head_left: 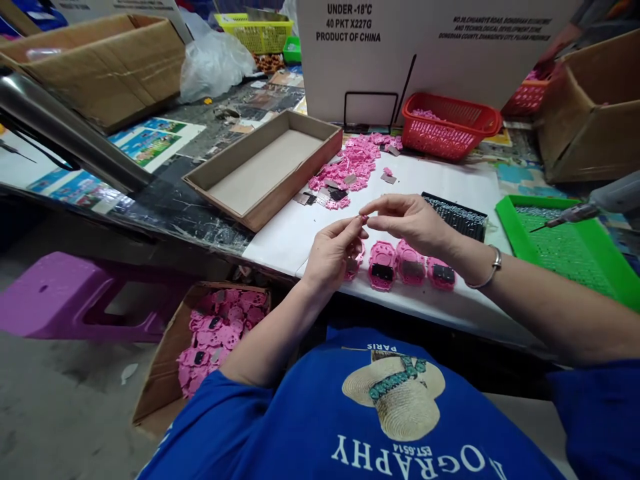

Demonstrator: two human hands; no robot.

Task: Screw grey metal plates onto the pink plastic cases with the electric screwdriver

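Note:
My left hand (pixel 331 252) is closed in a pinch above the front of the white work surface. Between its fingertips is a small pink plastic piece (pixel 365 218), mostly covered by the fingers. My right hand (pixel 407 219) meets it from the right, thumb and index finger closed on the same piece. Just below my hands lies a row of pink plastic casings (pixel 383 255) with dark or grey rectangular plates on them. The leftmost one is partly hidden behind my left hand. Beyond my fingers is a heap of loose pink parts (pixel 357 160) with small grey and black plates.
An open shallow box (pixel 265 167) stands left of the heap, a red basket (pixel 450 127) behind. On the right are a black rack of screws (pixel 455 217), a green tray (pixel 575 247) and a power screwdriver (pixel 595 203). A carton of pink casings (pixel 220 333) sits below left, beside a purple stool (pixel 65 293).

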